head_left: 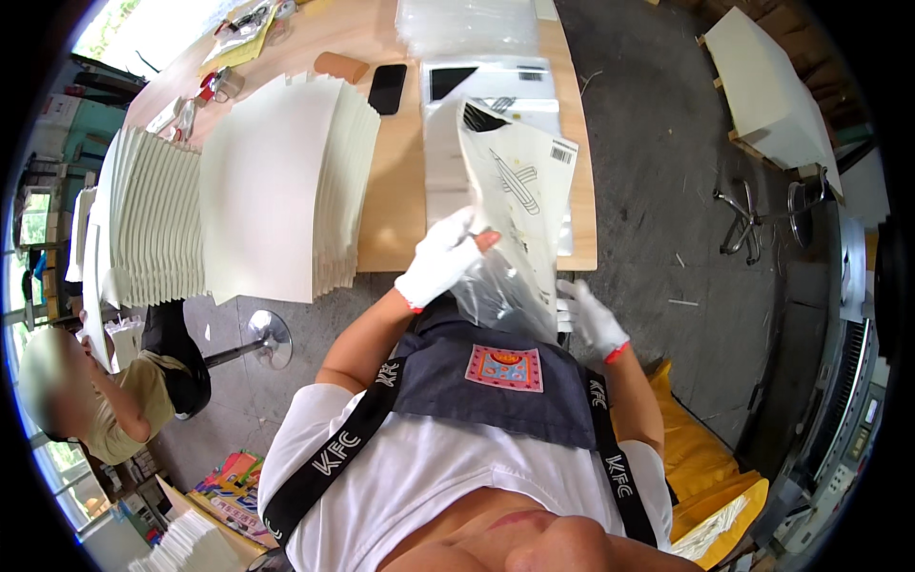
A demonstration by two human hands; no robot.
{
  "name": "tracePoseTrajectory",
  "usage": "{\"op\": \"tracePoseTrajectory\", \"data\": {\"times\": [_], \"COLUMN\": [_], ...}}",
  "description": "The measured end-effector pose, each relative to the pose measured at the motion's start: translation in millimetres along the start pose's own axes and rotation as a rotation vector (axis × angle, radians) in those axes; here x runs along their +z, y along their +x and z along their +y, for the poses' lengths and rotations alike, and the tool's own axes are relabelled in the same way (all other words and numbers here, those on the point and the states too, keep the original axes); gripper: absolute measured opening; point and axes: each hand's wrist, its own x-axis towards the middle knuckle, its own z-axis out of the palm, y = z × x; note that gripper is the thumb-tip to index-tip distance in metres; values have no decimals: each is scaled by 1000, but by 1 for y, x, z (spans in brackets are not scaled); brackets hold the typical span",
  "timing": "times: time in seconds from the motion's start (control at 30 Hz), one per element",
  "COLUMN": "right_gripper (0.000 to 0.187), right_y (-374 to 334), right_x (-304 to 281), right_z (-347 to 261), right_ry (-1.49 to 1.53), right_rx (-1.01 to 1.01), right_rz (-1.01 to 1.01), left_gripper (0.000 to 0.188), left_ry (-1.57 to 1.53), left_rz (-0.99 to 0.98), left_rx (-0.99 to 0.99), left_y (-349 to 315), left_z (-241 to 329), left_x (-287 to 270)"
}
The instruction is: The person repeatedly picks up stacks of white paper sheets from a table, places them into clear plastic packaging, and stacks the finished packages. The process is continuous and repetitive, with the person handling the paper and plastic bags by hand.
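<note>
A clear plastic bag [496,286] with a white printed sheet [519,191] partly inside is held up at frame centre, just above the dark apron [496,381]. The left hand [440,259], in a white glove, is closed around the bag's upper left edge, thumb pressed on the plastic. The right hand [589,315], also gloved, is seen at 4 o'clock of the bag, fingers loosely spread against its lower right edge; whether anything is pinched there cannot be told.

At 12 o'clock of the hands a wooden table [400,210] is seen. More bagged white sheets [496,95] are stacked on it directly behind the held bag. A black phone [387,88] lies at 11 o'clock, a brown cylinder [340,67] just beside it. Two fanned stacks of white cards [276,181] are spread at 9 to 10 o'clock of the hands, overhanging the table edge. Another person [114,400] in an olive shirt is seated at 8 o'clock, well apart. A yellow sack [705,477] is seen at 5 o'clock.
</note>
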Motion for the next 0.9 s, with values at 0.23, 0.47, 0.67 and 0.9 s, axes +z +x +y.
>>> {"op": "tracePoseTrajectory", "data": {"times": [0.23, 0.47, 0.67, 0.9], "right_gripper": [45, 37, 33, 52], "right_y": [92, 153, 234, 377], "right_x": [35, 106, 148, 115], "right_z": [-43, -284, -503, -543], "right_ry": [69, -43, -155, -1094], "right_rx": [-400, -906, -1230, -1135], "right_rz": [-51, -235, 107, 806], "left_gripper": [25, 30, 32, 43], "left_ry": [592, 516, 62, 401], "left_rz": [-60, 515, 888, 990], "left_rx": [846, 1149, 902, 160], "left_y": [31, 113, 282, 431], "left_z": [88, 156, 203, 98], "left_x": [2, -60, -138, -224]}}
